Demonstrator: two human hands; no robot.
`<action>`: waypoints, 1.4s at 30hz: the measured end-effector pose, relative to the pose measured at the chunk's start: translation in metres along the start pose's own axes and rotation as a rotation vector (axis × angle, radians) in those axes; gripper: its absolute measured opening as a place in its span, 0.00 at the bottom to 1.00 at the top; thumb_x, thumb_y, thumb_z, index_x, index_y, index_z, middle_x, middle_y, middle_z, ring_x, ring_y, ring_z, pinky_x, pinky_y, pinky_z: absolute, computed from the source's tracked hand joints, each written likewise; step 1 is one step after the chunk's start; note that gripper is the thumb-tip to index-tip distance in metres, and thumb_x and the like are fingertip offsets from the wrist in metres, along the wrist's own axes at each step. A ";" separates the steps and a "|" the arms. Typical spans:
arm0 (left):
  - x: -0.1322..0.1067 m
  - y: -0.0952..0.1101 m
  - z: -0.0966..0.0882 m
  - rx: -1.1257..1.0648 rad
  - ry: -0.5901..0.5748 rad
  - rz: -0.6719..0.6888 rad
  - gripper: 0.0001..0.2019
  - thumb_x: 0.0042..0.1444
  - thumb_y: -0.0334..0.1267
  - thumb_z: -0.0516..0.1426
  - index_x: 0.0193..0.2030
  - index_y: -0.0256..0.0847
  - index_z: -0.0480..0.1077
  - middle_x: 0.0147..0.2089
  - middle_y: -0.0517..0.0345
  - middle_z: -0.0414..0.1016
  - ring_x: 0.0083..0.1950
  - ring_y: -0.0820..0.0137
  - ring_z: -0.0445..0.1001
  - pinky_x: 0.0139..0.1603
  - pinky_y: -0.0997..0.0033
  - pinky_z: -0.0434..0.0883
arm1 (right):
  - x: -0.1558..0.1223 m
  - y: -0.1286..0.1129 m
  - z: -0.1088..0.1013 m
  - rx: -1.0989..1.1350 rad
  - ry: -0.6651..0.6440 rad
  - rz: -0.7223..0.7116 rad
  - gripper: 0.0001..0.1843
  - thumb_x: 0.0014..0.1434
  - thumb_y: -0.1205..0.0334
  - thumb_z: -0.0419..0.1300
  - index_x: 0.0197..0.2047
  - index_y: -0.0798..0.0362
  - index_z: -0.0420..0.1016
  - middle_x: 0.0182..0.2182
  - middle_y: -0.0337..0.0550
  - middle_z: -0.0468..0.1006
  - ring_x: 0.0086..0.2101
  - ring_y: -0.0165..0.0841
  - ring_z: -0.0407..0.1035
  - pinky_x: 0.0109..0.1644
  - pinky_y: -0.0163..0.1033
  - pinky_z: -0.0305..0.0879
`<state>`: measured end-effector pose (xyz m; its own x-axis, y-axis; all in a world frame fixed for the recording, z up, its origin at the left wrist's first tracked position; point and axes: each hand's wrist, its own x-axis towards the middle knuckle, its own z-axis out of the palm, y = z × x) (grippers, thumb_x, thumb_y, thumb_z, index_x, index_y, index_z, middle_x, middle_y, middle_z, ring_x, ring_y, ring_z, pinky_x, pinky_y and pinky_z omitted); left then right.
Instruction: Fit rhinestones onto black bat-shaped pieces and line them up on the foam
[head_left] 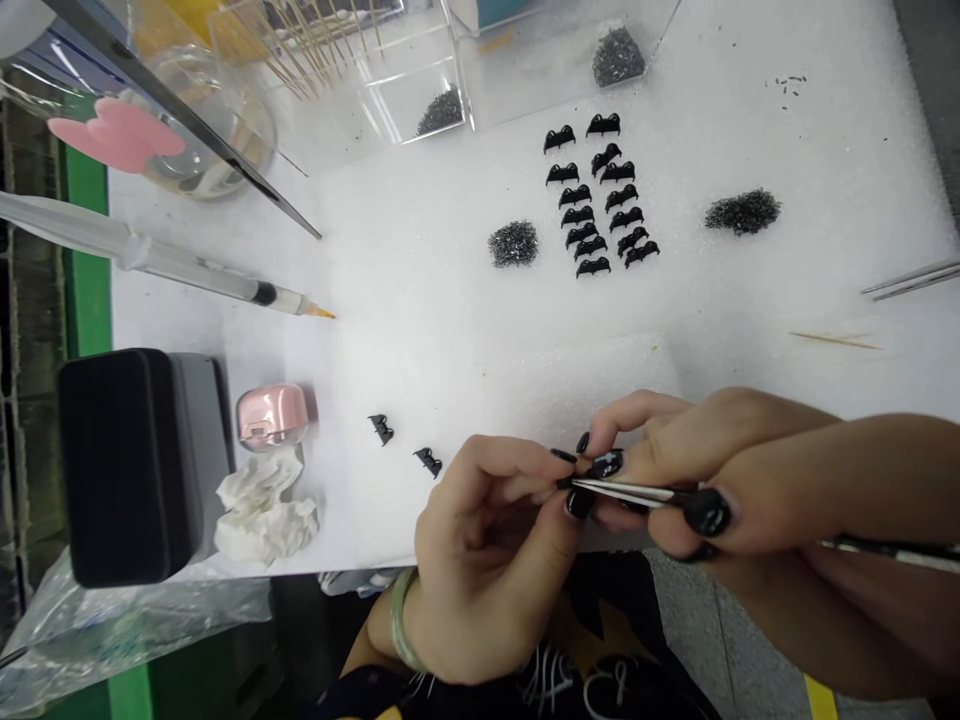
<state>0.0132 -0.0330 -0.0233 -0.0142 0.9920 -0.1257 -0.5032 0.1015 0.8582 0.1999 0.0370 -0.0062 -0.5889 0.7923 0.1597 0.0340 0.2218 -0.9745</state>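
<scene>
Pinches a tiny black piece, mostly hidden, between the fingertips of the left hand at lower centre; grips slim, shiny metal tweezers in the right hand, tips at the piece. Shows, upper centre, glossy scalloped black pieces in two columns on grainy white foam, between mounds of glittering dark bits.

No word or number is reading clearly. White script is running across the dark clothing at the lap, its looped strokes showing only in part and forming no legible word. The pink case is bearing a small mark, too blurred to tell as lettering.
</scene>
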 end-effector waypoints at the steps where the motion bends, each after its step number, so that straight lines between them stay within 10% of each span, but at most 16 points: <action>1: 0.000 0.000 0.000 -0.007 -0.005 -0.003 0.26 0.64 0.09 0.56 0.56 0.45 0.77 0.49 0.58 0.89 0.46 0.80 0.87 0.48 0.95 0.76 | 0.001 0.000 -0.002 -0.002 -0.049 -0.020 0.20 0.63 0.78 0.66 0.47 0.42 0.72 0.41 0.34 0.81 0.35 0.35 0.82 0.65 0.52 0.81; 15: 0.000 0.001 0.002 0.040 -0.008 0.028 0.21 0.68 0.14 0.55 0.56 0.44 0.76 0.45 0.54 0.89 0.44 0.72 0.89 0.47 0.85 0.82 | 0.008 -0.015 0.007 0.082 0.156 0.163 0.15 0.67 0.75 0.62 0.44 0.42 0.69 0.37 0.29 0.79 0.31 0.30 0.79 0.63 0.49 0.80; 33: -0.001 0.002 0.003 -0.005 -0.014 0.004 0.24 0.68 0.12 0.55 0.56 0.44 0.76 0.48 0.60 0.89 0.47 0.83 0.86 0.50 0.99 0.73 | 0.011 -0.013 0.004 0.083 0.094 0.182 0.15 0.67 0.75 0.62 0.44 0.42 0.67 0.36 0.31 0.77 0.31 0.32 0.78 0.60 0.52 0.81; 42: 0.000 0.001 0.001 0.068 0.037 0.018 0.22 0.64 0.13 0.59 0.55 0.44 0.77 0.43 0.56 0.89 0.41 0.73 0.89 0.42 0.86 0.82 | 0.014 -0.002 -0.002 0.069 0.059 0.110 0.16 0.65 0.74 0.63 0.44 0.42 0.67 0.37 0.30 0.79 0.29 0.32 0.80 0.57 0.51 0.84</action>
<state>0.0139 -0.0330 -0.0216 -0.0553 0.9903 -0.1273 -0.4431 0.0899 0.8919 0.1935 0.0483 -0.0014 -0.5361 0.8421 0.0583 0.0390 0.0937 -0.9948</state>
